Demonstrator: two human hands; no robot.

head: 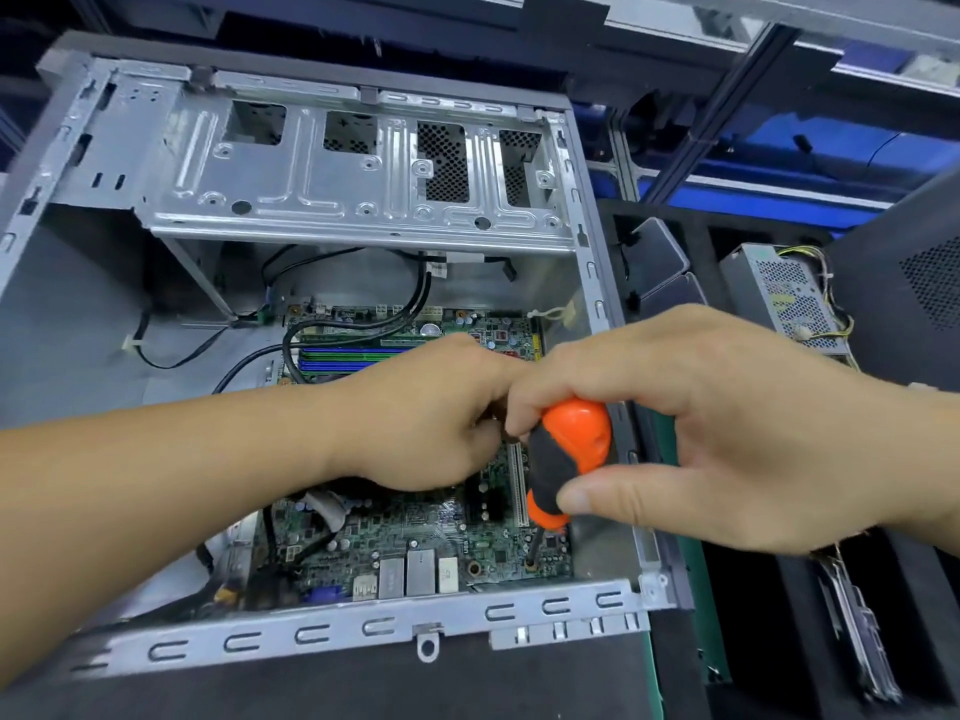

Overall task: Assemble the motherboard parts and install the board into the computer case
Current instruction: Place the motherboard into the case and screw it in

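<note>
Right hand [701, 433] grips screwdriver [569, 454] upright, tip down on motherboard [415, 532] (near corner); left hand [431, 413] grip unclear.

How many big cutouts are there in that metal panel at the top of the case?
4, in a row across the panel: far left, left of centre, right of centre, and far right. None seem hidden.

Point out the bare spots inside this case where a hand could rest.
Bare: the case floor left of the motherboard, crossed by one black cable. Crowded: the board's near right corner, where left hand, right hand and screwdriver meet.
</note>
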